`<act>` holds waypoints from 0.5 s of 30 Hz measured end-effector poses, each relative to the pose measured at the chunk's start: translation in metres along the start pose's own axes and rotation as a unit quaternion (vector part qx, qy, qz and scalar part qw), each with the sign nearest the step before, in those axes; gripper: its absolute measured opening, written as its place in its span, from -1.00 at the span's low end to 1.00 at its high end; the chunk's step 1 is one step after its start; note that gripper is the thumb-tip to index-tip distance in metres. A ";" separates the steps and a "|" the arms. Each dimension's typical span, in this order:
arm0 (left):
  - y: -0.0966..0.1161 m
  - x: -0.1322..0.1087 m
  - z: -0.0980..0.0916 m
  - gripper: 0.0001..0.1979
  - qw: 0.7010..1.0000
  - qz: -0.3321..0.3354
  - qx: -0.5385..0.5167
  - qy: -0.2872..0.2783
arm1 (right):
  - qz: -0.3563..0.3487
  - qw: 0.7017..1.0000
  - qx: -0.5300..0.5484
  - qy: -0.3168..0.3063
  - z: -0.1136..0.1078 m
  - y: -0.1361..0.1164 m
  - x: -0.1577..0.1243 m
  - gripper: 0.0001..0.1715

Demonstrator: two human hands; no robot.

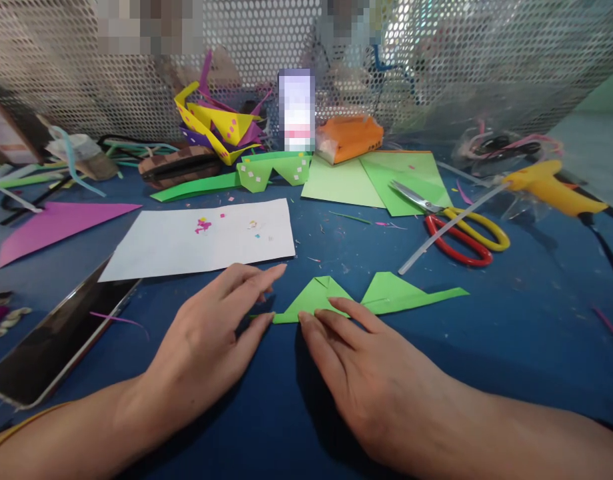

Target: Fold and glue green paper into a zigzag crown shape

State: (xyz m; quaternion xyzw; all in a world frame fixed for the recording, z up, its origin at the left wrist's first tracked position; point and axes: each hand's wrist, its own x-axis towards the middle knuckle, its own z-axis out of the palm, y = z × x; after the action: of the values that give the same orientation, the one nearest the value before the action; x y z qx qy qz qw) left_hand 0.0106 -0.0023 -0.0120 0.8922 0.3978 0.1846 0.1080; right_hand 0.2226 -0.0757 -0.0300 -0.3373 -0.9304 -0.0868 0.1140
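Observation:
A folded light-green paper piece [396, 293] with two peaks and a narrow strip at its right end lies on the blue table in front of me. My left hand [221, 320] is at its left end, the thumb tip touching the strip and the index finger stretched out above, apart from the thumb. On the paper's lower edge, beneath the left peak, the thumb and fingers of my right hand [371, 367] close together and hold it against the table. The fingers partly cover the paper's middle.
Behind lie a white card [236, 247] with small paper bits, green paper glasses [274, 172], green sheets [341, 180] and scissors [456, 230]. A yellow glue gun [551, 187] with a long glue stick [451, 230] is right; a phone [51, 340] and purple paper [61, 227] are left.

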 end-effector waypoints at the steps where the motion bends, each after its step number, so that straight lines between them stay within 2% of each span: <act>1: -0.001 0.001 0.000 -0.57 1.000 -0.010 -0.016 0.001 | -0.001 1.000 -0.001 -0.003 0.000 0.000 0.000 -0.45; 5: -0.003 0.000 -0.004 -0.80 0.997 -0.010 -0.076 0.004 | -0.002 1.000 -0.008 -0.010 0.000 0.001 -0.001 -0.44; 8: -0.003 -0.003 -0.006 -0.85 0.998 0.012 -0.063 0.019 | 0.004 1.000 -0.007 -0.011 0.001 0.001 -0.001 -0.43; 13: 0.001 -0.003 -0.007 -0.78 0.989 0.142 0.030 0.008 | 0.005 1.000 0.007 -0.017 0.001 -0.001 -0.001 -0.40; 15: 0.004 -0.004 -0.006 -0.77 0.980 0.174 0.095 -0.004 | 0.009 1.000 0.007 -0.017 0.001 -0.001 -0.001 -0.39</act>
State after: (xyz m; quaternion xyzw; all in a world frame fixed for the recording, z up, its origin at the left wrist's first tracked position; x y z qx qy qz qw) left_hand 0.0086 -0.0080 -0.0061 0.9547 0.2517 0.1586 -0.0093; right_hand 0.2224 -0.0762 -0.0313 -0.3467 -0.9296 -0.0733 0.1009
